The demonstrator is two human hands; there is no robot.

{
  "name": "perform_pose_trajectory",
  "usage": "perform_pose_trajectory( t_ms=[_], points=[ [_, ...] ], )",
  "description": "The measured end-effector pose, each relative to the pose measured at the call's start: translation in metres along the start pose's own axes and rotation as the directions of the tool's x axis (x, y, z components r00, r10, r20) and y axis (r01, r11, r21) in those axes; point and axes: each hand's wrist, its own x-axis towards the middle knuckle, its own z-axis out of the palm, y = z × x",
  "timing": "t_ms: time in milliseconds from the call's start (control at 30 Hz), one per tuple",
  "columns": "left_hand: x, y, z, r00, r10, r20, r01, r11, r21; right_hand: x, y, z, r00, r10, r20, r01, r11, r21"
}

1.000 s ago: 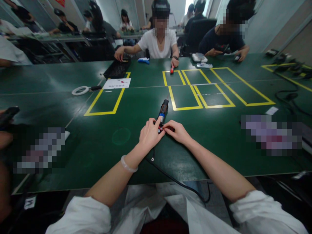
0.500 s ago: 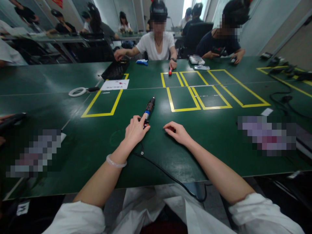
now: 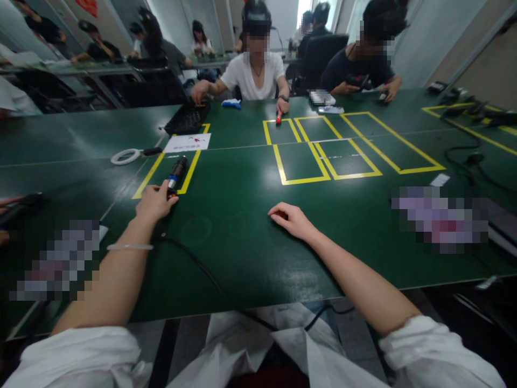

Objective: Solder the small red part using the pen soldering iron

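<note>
My left hand (image 3: 155, 201) is wrapped round the rear of a corded electric screwdriver (image 3: 176, 173), dark with a blue band and a silver section. It lies over the yellow-taped rectangle on the left, its front end pointing away from me. A black cord (image 3: 202, 267) runs from it across the table and over the near edge. On the green table (image 3: 250, 269), right of the middle, rests my right hand (image 3: 291, 218), fingers loosely curled in with nothing visible in them. A white printed sheet (image 3: 188, 143) lies just beyond the screwdriver.
A black tray (image 3: 188, 118) and a white coiled cable (image 3: 126, 156) are at the back left. Yellow tape rectangles (image 3: 306, 182) mark the right half. Across the table a person in white (image 3: 252, 75) holds a red-tipped object (image 3: 278, 118); another person sits further right. Blurred panels flank me.
My left hand has carried the electric screwdriver left and onto the left taped rectangle, its cord trailing. My right hand has come away from the screwdriver and stays about where it was.
</note>
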Motion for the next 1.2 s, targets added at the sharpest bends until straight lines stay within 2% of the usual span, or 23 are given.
perform_pose_trajectory(
  t_ms=[167, 300, 433, 633, 733, 800, 833, 867, 900, 933, 1000, 1067, 1100, 1133, 1200],
  points=[
    [0.015, -0.032, -0.006, 0.993, -0.117, 0.021, 0.116, 0.992, 0.058, 0.0, 0.002, 0.0, 1.0, -0.01, 0.0, 0.01, 1.0, -0.003],
    [0.014, -0.046, -0.006, 0.995, -0.098, -0.015, 0.099, 0.982, 0.162, 0.0, 0.003, 0.001, 1.0, -0.009, 0.007, 0.009, 1.0, 0.001],
    [0.004, -0.046, 0.0, 0.988, -0.04, -0.149, 0.065, 0.984, 0.169, 0.0, 0.003, 0.002, 1.0, -0.01, 0.011, 0.01, 1.0, -0.009],
    [-0.003, -0.03, -0.003, 0.949, -0.244, -0.2, 0.256, 0.966, 0.037, 0.001, 0.003, 0.003, 1.0, -0.01, 0.015, 0.01, 1.0, -0.015],
    [-0.005, -0.003, -0.011, 0.928, -0.237, -0.287, 0.226, 0.972, -0.071, 0.001, 0.003, 0.004, 1.0, 0.008, 0.017, -0.008, 1.0, 0.006],
    [-0.01, 0.027, -0.014, 0.935, -0.141, -0.325, 0.076, 0.976, -0.203, 0.001, 0.002, 0.003, 1.0, 0.024, 0.013, -0.025, 0.999, 0.04],
    [-0.015, 0.046, -0.015, 0.949, -0.05, -0.311, -0.045, 0.955, -0.292, 0.001, 0.002, 0.003, 0.999, 0.034, 0.012, -0.034, 0.998, 0.059],
    [-0.022, 0.067, -0.015, 0.96, 0.062, -0.272, -0.175, 0.894, -0.412, 0.001, 0.002, 0.002, 0.999, 0.046, 0.014, -0.047, 0.996, 0.079],
    [-0.031, 0.088, -0.014, 0.969, 0.157, -0.191, -0.238, 0.803, -0.546, 0.001, 0.002, 0.001, 0.998, 0.061, 0.018, -0.063, 0.993, 0.101],
    [-0.041, 0.11, -0.013, 0.964, 0.249, -0.096, -0.246, 0.688, -0.682, 0.001, 0.002, 0.0, 0.997, 0.079, 0.024, -0.082, 0.988, 0.129],
    [-0.063, 0.147, -0.01, 0.884, 0.466, 0.038, -0.221, 0.488, -0.844, 0.001, 0.002, -0.001, 0.993, 0.113, 0.037, -0.119, 0.972, 0.204],
    [-0.085, 0.175, -0.005, 0.793, 0.602, 0.093, -0.199, 0.4, -0.895, 0.001, 0.001, -0.002, 0.989, 0.137, 0.048, -0.145, 0.943, 0.299],
    [-0.093, 0.184, -0.002, 0.767, 0.633, 0.105, -0.184, 0.374, -0.909, 0.002, 0.001, -0.002, 0.988, 0.147, 0.049, -0.155, 0.927, 0.342],
    [-0.1, 0.191, 0.002, 0.758, 0.642, 0.111, -0.163, 0.352, -0.922, 0.002, 0.001, -0.002, 0.986, 0.157, 0.057, -0.166, 0.907, 0.387],
    [-0.109, 0.199, 0.013, 0.772, 0.625, 0.116, -0.107, 0.308, -0.946, 0.003, 0.002, 0.0, 0.983, 0.168, 0.078, -0.185, 0.872, 0.454]
  ],
)
